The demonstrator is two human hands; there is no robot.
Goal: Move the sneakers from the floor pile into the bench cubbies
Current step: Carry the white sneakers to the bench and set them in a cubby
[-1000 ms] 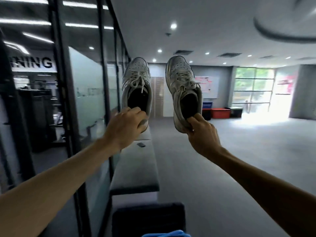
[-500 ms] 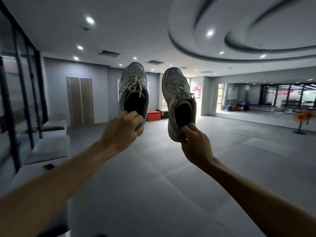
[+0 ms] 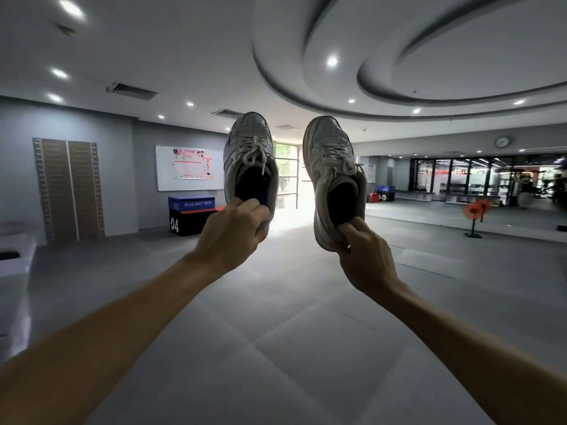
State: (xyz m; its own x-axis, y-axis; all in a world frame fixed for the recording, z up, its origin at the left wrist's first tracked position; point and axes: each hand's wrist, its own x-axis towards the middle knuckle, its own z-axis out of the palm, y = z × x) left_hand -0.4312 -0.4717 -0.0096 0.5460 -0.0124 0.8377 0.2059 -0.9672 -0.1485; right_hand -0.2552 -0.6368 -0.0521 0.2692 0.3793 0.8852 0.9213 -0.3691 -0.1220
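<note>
View swung right: bench (image 3: 15, 256) now at my 9 o'clock edge. Left hand (image 3: 233, 237) pinches left sneaker (image 3: 250, 161) heel, right hand (image 3: 365, 256) pinches right sneaker (image 3: 333, 176); cubbies unseen, must turn back.

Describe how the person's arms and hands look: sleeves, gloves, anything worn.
Both forearms are bare as far as the frame shows, no sleeves in view. The left hand and right hand wear no gloves. No watch, bracelet or ring is visible on wrists or fingers.

Both arms stretched forward and raised, left grip (image 3: 234, 233) closed tight, right grip (image 3: 365, 259) pinching shut
</note>
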